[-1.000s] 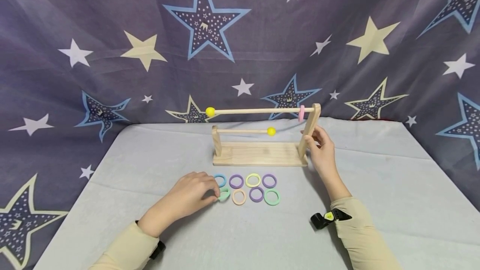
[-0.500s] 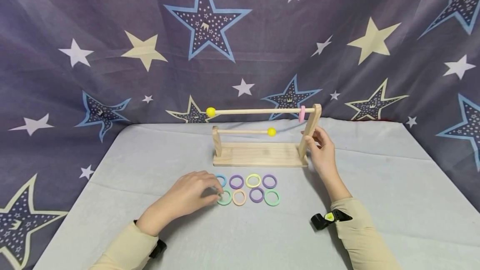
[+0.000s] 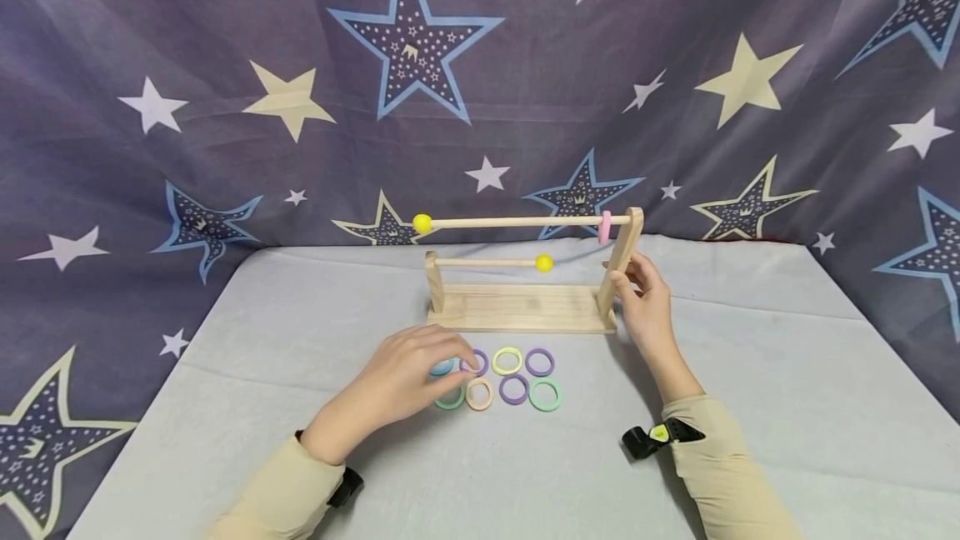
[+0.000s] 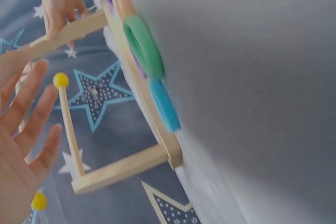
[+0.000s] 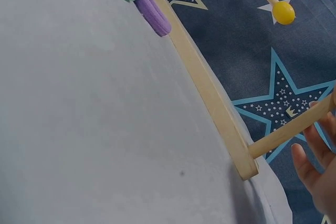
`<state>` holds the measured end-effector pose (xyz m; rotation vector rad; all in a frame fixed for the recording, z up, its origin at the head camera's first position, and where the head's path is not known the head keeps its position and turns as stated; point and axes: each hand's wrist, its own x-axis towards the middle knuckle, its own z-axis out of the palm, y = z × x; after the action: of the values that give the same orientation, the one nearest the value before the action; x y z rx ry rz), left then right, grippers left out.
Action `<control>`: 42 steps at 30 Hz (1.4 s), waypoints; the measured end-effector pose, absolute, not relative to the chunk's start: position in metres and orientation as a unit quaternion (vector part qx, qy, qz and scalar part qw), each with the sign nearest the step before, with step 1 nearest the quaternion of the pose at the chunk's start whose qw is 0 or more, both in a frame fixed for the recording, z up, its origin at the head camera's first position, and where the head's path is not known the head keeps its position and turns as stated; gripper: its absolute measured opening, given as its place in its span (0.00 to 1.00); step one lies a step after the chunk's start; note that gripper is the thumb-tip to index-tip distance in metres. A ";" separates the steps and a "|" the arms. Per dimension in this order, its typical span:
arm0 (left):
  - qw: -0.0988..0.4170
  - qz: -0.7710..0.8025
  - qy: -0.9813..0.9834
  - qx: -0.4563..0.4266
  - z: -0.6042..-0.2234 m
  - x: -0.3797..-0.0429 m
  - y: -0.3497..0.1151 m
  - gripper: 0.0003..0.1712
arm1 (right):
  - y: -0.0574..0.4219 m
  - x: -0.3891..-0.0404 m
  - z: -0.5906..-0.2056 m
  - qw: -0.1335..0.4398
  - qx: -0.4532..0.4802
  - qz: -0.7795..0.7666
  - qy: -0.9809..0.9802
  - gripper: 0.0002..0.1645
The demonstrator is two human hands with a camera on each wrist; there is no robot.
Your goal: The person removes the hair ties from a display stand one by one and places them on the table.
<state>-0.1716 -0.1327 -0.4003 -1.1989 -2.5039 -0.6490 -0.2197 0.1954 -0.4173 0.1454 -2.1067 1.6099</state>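
Note:
My left hand (image 3: 408, 369) hovers over the left end of two rows of small coloured rings, holding nothing. Its fingertips overlap the back-row purple ring (image 3: 486, 363), and the hand partly covers the blue ring (image 4: 165, 108) and green ring (image 4: 153, 51). Seen from the left wrist, the fingers are spread and loosely extended. My right hand (image 3: 647, 315) grips the right upright of a wooden stand (image 3: 525, 307), thumb in front and fingers behind. A pink ring (image 3: 604, 227) hangs on the stand's upper rod, near that upright.
Further right lie a peach ring (image 3: 479, 409), a yellow ring (image 3: 507, 373), two more purple rings and another green ring (image 3: 544, 410). Yellow balls cap the upper rod (image 3: 510, 222) and the lower rod (image 3: 487, 262). A star-patterned curtain (image 3: 525, 107) rises behind the grey-white tablecloth (image 3: 570, 473).
One second ago my left hand held the left green ring tilted up; it now lies flat, released. That hand has since moved right and slightly away. My right hand keeps its place.

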 end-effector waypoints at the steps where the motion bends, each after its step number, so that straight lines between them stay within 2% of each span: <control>1: 0.150 -0.231 -0.866 -0.417 -0.400 -0.172 -0.130 0.07 | 0.195 -0.220 -0.417 0.240 0.053 0.589 -0.770 0.21; 12: 0.192 -0.260 -0.850 -0.415 -0.402 -0.180 -0.100 0.07 | 0.195 -0.222 -0.418 0.240 0.050 0.592 -0.768 0.21; 26: 0.165 -0.338 -0.866 -0.329 -0.398 -0.195 -0.062 0.07 | 0.197 -0.222 -0.418 0.240 0.048 0.594 -0.766 0.21; 42: 0.182 -0.466 -0.829 -0.252 -0.395 -0.205 -0.014 0.08 | 0.196 -0.221 -0.418 0.241 0.048 0.585 -0.773 0.21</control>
<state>-0.2047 -0.0142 -0.3947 -0.7113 -2.3396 -1.3146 -0.2211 0.1958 -0.4180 0.1306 -2.1136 1.6008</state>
